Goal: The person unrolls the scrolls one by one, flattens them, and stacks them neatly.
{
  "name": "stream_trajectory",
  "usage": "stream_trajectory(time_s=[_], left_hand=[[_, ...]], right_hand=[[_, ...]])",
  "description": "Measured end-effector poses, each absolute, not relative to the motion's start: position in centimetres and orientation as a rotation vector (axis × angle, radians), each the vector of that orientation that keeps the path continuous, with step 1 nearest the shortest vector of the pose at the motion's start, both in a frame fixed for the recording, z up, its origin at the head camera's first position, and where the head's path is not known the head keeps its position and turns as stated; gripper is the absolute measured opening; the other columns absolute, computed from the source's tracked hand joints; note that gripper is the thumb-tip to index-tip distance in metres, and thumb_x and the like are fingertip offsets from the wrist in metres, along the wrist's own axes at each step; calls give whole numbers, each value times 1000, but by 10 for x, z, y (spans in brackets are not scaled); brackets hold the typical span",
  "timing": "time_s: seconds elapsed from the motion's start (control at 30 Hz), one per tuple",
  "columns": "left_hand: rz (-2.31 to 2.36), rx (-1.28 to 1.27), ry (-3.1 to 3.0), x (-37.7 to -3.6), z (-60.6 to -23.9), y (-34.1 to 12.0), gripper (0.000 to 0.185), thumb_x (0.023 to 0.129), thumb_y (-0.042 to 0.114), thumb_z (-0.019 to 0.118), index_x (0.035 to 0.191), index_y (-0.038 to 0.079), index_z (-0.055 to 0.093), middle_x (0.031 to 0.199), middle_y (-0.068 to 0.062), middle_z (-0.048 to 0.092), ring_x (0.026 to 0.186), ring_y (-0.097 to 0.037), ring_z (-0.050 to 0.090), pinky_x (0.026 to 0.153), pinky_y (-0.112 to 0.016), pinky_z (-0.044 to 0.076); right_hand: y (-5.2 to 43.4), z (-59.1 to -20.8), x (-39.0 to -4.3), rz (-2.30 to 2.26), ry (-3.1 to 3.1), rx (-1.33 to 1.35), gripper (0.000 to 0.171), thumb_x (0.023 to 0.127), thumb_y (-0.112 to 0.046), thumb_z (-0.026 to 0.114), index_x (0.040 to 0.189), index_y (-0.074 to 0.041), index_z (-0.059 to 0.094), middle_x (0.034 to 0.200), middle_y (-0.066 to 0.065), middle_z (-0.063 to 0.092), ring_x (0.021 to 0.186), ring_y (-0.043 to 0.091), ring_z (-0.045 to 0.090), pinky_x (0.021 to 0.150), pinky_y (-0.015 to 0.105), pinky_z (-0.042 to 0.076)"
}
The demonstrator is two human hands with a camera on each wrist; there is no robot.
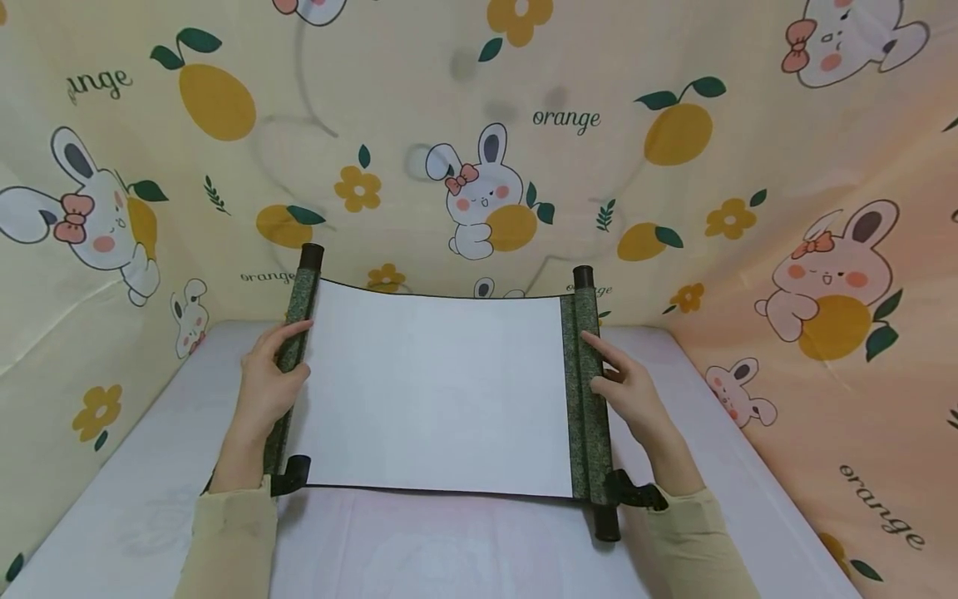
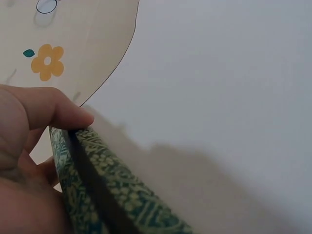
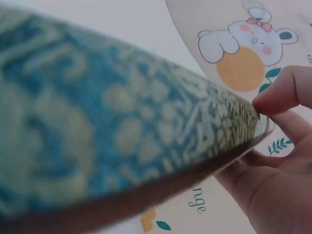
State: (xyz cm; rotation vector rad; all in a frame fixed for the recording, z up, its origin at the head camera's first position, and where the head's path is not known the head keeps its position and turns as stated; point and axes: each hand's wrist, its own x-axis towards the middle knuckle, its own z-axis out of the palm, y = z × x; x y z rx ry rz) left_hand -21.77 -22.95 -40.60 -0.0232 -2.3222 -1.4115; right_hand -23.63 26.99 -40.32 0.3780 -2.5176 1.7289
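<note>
- I hold the scroll (image 1: 437, 391) spread just above the surface (image 1: 150, 499): left hand (image 1: 265, 387) grips its left roller (image 1: 299, 333), right hand (image 1: 632, 395) apparently pinches the right roller (image 1: 587, 383).
- Next, I'd judge, calls for even rolling.

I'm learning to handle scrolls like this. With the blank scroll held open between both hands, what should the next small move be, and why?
Probably lower the scroll flat onto the table. The white sheet bows upward, its far edge lifted, and the left hand and right hand hold only the green rolled ends, so the middle hangs unsupported.
</note>
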Motion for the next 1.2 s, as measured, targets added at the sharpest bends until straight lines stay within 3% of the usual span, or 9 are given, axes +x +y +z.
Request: stream_trajectory(time_s=[0.07, 0.17, 0.23, 0.33, 0.57, 0.83, 0.97, 1.1, 1.2], left_hand=[[-1421, -31, -2313, -218, -406, -230, 65, 88, -15, 56, 150, 6, 55, 164, -27, 30, 153, -50, 15, 118, -71, 16], [-1431, -39, -2298, -219, -407, -231, 65, 88, -16, 56, 149, 5, 56, 164, -28, 31, 153, -48, 20, 120, -68, 18], [-1438, -36, -2288, -219, -408, -231, 65, 88, -16, 56, 149, 5, 55, 164, -27, 32, 153, -46, 22, 120, -67, 19], [-1440, -20, -2285, -219, -408, -231, 66, 88, -15, 56, 150, 5, 54, 164, -26, 32, 153, -45, 23, 120, -66, 20], [-1404, 0, -2280, -217, -407, -232, 66, 88, -14, 57, 150, 6, 55, 160, -23, 38, 147, -42, 33, 113, -65, 31], [-1371, 20, -2281, -216, -408, -238, 57, 91, -12, 54, 146, 4, 58, 160, -22, 39, 142, -44, 39, 106, -62, 38], [-1359, 58, -2318, -216, -407, -239, 55, 93, -8, 52, 147, 4, 58, 163, -20, 38, 135, -47, 46, 92, -50, 46], [-1374, 104, -2345, -217, -407, -238, 57, 94, -5, 52, 149, 6, 56, 165, -17, 36, 134, -46, 47, 85, -41, 46], [-1416, 112, -2344, -216, -407, -238, 57, 95, -6, 50, 151, 5, 54, 167, -17, 33, 142, -47, 39, 94, -50, 46]], right_hand=[[271, -403, -236, 1727, -2532, 363, 74, 94, 6, 57, 160, -24, 44, 169, 5, 28, 144, 36, 35, 88, 32, 43], [272, -403, -236, 1712, -2568, 364, 77, 94, 2, 67, 161, -26, 43, 171, 7, 23, 147, 46, 31, 103, 48, 45], [272, -402, -235, 1683, -2596, 378, 82, 91, -1, 75, 161, -27, 41, 172, 8, 19, 150, 52, 25, 114, 61, 35], [272, -403, -236, 1666, -2618, 404, 88, 89, -3, 80, 162, -29, 39, 173, 8, 15, 149, 54, 26, 117, 67, 28], [277, -403, -237, 1591, -2623, 472, 87, 92, -2, 75, 164, -31, 34, 171, 11, 23, 131, 43, 47, 102, 57, 42], [283, -399, -238, 1610, -2622, 517, 88, 94, 4, 70, 165, -30, 31, 169, 16, 26, 138, 44, 45, 104, 61, 43], [287, -398, -237, 1607, -2625, 474, 85, 93, 5, 67, 164, -29, 35, 170, 13, 24, 145, 40, 37, 107, 56, 40], [289, -397, -235, 1594, -2626, 420, 82, 92, 6, 65, 163, -25, 38, 172, 12, 19, 138, 35, 36, 94, 41, 42], [288, -397, -235, 1619, -2613, 398, 82, 91, 7, 65, 162, -25, 40, 171, 12, 20, 131, 35, 40, 84, 34, 42]])
